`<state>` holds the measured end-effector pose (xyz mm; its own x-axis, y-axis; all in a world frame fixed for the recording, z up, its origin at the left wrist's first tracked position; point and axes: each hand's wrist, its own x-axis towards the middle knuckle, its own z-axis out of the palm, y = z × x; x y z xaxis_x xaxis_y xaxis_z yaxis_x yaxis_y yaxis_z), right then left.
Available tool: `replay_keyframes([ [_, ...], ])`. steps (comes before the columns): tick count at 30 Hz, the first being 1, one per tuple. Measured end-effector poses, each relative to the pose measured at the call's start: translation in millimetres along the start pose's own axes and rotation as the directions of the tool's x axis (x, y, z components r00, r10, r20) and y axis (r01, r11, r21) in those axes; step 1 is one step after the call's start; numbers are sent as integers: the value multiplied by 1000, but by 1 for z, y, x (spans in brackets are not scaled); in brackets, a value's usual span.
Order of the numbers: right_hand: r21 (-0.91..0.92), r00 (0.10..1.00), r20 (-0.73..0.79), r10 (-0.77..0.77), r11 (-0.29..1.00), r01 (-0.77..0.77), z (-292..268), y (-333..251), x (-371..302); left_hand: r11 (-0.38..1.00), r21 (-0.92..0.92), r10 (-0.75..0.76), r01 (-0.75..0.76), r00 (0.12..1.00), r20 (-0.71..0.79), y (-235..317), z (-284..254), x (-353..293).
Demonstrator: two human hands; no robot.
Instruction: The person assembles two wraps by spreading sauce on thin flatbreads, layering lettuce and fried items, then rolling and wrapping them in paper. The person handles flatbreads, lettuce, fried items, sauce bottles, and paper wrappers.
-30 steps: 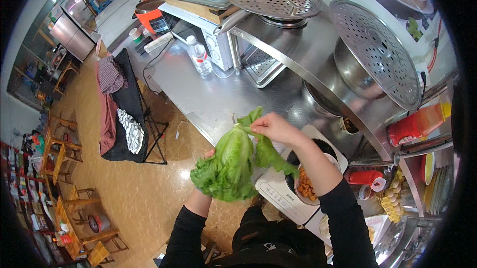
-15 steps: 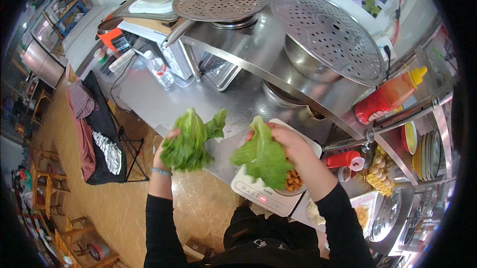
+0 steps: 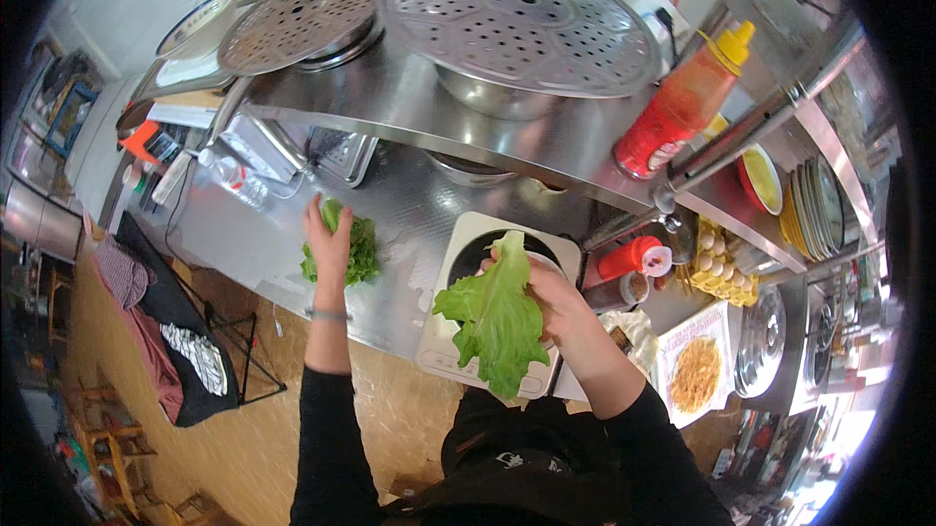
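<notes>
On the metal counter (image 3: 283, 263) lies a bunch of green lettuce (image 3: 363, 251). My left hand (image 3: 329, 243) is over its left side, fingers curled round the pale end. My right hand (image 3: 556, 302) grips a large lettuce leaf (image 3: 499, 321) that hangs in front of a white induction cooker (image 3: 450, 268). The leaf covers much of the cooker's black plate and front panel. A pale curved rim shows just behind my right hand; what it belongs to is mostly hidden.
Above the counter's back runs a steel shelf (image 3: 390, 116) with perforated steamer trays (image 3: 526, 24) and a red sauce bottle (image 3: 687, 102). Right of the cooker are a red container (image 3: 629, 261), eggs (image 3: 721, 268) and a glass lid (image 3: 759, 341). A water bottle (image 3: 239, 183) stands at left.
My left hand has moved forward and lowered its lettuce onto the counter. My right hand has shifted slightly left with its leaf. The view has turned rightward; the diced orange-brown food is now hidden.
</notes>
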<state>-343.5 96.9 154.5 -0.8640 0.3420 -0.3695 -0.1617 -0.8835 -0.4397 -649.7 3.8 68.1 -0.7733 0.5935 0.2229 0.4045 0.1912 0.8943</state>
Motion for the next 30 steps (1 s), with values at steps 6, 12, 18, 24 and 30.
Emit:
replay_keyframes([
  [6,53,981,-59,-184,981,187,-34,11,-61,546,-405,-127,734,550,826,126,41,-148],
  [12,-51,922,-224,-315,949,311,-85,12,-159,653,-278,-45,704,403,914,175,93,-212],
  [18,-558,674,-502,-542,799,227,-145,31,-285,699,-82,-37,711,150,988,197,163,-291],
  [24,-598,280,-735,-617,785,162,-242,34,-405,803,-87,2,589,145,989,230,267,-379],
  [30,-577,-24,-803,-596,766,282,-369,0,-462,904,-413,397,-114,586,706,257,368,-456],
])
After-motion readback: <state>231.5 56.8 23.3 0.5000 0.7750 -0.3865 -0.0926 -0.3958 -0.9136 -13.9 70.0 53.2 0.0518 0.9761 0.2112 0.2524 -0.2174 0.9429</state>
